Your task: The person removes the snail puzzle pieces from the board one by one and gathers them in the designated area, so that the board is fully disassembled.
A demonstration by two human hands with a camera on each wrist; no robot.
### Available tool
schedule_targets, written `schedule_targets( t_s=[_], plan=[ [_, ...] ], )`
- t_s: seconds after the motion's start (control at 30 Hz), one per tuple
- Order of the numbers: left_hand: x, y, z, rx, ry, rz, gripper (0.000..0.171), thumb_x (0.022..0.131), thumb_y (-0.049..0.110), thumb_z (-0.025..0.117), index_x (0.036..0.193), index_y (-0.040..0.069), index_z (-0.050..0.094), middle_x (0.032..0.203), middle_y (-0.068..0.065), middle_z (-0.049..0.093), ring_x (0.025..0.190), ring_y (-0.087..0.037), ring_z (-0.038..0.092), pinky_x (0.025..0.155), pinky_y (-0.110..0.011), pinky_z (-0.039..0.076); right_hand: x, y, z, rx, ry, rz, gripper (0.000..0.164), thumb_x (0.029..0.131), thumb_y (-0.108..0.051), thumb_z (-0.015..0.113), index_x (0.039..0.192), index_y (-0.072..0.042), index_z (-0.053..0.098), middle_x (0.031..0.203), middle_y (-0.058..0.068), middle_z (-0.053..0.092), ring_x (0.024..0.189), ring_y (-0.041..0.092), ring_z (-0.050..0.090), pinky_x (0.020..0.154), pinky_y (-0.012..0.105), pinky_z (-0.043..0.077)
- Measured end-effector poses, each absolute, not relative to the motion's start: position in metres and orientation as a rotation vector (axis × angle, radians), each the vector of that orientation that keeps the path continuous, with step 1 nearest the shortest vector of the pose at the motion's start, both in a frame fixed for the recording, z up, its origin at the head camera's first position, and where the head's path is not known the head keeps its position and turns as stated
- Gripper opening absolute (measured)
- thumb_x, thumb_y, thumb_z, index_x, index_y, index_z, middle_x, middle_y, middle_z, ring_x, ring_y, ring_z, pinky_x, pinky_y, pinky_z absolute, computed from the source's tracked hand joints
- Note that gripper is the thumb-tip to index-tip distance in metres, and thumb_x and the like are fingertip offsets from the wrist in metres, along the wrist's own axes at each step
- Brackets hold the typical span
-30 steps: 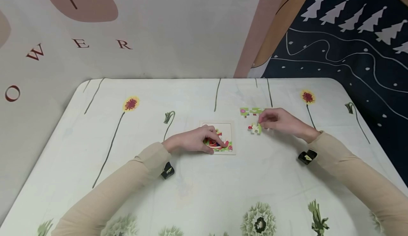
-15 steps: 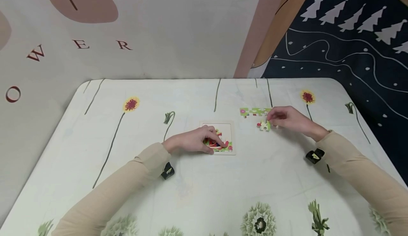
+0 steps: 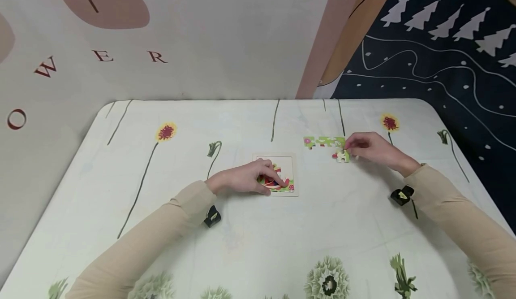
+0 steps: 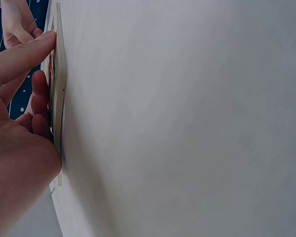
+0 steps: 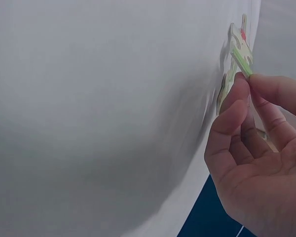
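A small square jigsaw board (image 3: pixel 295 169) with a pale wooden border lies mid-table in the head view. Over its left part lies my left hand (image 3: pixel 250 176), fingers resting on the fitted picture pieces (image 3: pixel 291 187) along the bottom. The left wrist view shows the board's edge (image 4: pixel 60 94) side-on beneath the fingers. To the right, my right hand (image 3: pixel 375 149) pinches a jigsaw piece (image 3: pixel 342 157), white and green with a red knob, between thumb and fingertips. Its green edge (image 5: pixel 242 63) faces the right wrist camera. Just behind it lies a row of green jigsaw pieces (image 3: pixel 331 141).
A loose green piece with a pink flower (image 3: pixel 308 142) lies at the left end of the row. The table (image 3: pixel 266 236) wears a white cloth printed with flowers. Its far edge meets a pale hanging fabric, with dark tree-print fabric (image 3: pixel 435 66) at the right.
My right hand has moved right and slightly farther back with the jigsaw piece, uncovering more of the green row. My left hand has stayed on the board.
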State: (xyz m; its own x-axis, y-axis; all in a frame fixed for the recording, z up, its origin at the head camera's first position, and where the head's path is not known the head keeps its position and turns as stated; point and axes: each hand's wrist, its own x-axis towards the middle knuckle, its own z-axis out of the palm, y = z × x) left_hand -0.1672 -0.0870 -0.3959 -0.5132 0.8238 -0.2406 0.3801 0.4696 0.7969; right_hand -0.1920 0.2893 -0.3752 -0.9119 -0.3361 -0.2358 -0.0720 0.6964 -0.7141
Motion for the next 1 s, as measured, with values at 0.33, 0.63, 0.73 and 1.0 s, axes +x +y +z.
schedule_targets(
  t_s=[0.33, 0.63, 0.73, 1.0],
  plan=[
    [-0.1669, -0.0864, -0.3957, 1.003, 2.091, 0.928, 0.036, 0.092, 0.003, 0.075, 0.127, 0.009, 0.075, 0.102, 0.000, 0.054, 0.104, -0.016, 0.042, 0.091, -0.032, 0.038, -0.1968, 0.2933, -0.3772, -0.299, 2.568, -1.038, 0.016, 0.100, -0.004, 0.064, 0.112, 0.005, 0.069, 0.102, 0.012, 0.067, 0.083, 0.016, 0.054, 0.073, 0.023, 0.044],
    [-0.1666, -0.0858, -0.3952, 1.008, 2.086, 0.934, 0.036, 0.092, 0.002, 0.075, 0.128, 0.010, 0.075, 0.103, 0.000, 0.055, 0.107, -0.016, 0.043, 0.092, -0.031, 0.040, -0.1991, 0.2952, -0.3831, -0.302, 2.598, -1.004, 0.017, 0.099, -0.004, 0.066, 0.112, 0.005, 0.069, 0.104, 0.014, 0.067, 0.086, 0.018, 0.051, 0.072, 0.022, 0.042],
    [-0.1671, -0.0858, -0.3959, 1.007, 2.085, 0.940, 0.036, 0.092, 0.002, 0.075, 0.127, 0.010, 0.075, 0.103, 0.001, 0.055, 0.107, -0.016, 0.044, 0.092, -0.031, 0.041, -0.1984, 0.2937, -0.3825, -0.298, 2.601, -1.011, 0.016, 0.098, -0.004, 0.066, 0.112, 0.004, 0.070, 0.105, 0.013, 0.067, 0.087, 0.019, 0.051, 0.072, 0.023, 0.043],
    [-0.1669, -0.0866, -0.3962, 0.998, 2.084, 0.938, 0.037, 0.092, 0.002, 0.075, 0.127, 0.011, 0.075, 0.103, 0.000, 0.055, 0.107, -0.016, 0.044, 0.092, -0.031, 0.041, -0.1988, 0.2943, -0.3831, -0.292, 2.599, -1.007, 0.017, 0.098, -0.004, 0.065, 0.111, 0.005, 0.069, 0.104, 0.015, 0.067, 0.085, 0.017, 0.050, 0.070, 0.023, 0.042]
  ],
)
